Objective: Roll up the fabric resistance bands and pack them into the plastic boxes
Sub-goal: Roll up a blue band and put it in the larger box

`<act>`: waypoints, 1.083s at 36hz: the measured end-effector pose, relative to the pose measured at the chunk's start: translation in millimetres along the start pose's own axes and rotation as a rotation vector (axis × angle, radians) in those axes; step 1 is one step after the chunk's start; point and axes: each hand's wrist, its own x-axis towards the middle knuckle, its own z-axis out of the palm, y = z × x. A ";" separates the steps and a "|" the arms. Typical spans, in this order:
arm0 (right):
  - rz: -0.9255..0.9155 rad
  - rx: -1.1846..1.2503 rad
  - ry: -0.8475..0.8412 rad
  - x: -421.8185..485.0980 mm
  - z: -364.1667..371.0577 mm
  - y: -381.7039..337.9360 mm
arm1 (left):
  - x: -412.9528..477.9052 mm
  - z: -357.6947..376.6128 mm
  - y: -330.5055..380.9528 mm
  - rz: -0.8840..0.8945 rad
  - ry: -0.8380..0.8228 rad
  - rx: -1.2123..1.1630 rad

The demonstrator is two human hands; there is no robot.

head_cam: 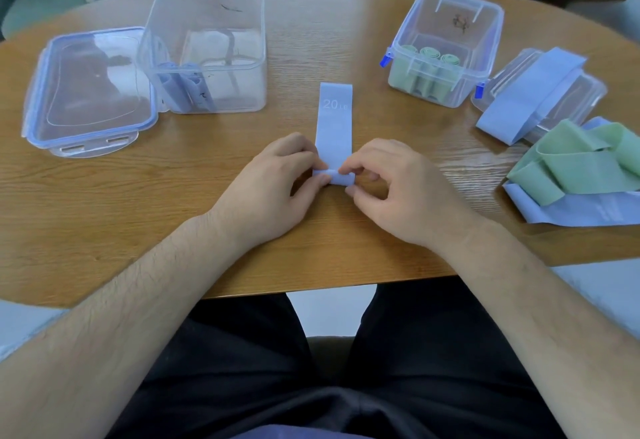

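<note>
1. Near the worktop's (138, 196) front edge, our left hand (273, 178) and right hand (391, 189) pinch the blue band's (334, 126) started roll.
2. If the fingers slacken, the springy roll may unwind or skew.

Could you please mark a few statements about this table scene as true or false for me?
1. The left hand and the right hand both pinch the rolled end of the blue band. True.
2. The small box holds blue rolls. False: it holds green rolls.
3. The large box is shut with its lid. False: it stands open, and the lid lies beside it on the table.
4. The blue band is printed with "20". True.
5. A loose green band lies to the right of the hands. True.
</note>
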 end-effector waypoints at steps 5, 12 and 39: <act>0.039 -0.004 0.016 4.4 4.3 5.3 | 3.6 0.4 0.4 0.026 0.017 0.043; 0.073 0.021 0.041 8.6 6.9 9.6 | 7.3 0.8 -3.6 0.015 0.006 0.002; 0.165 0.167 0.092 20.0 8.2 26.9 | 35.3 10.8 -22.0 -0.079 0.048 -0.034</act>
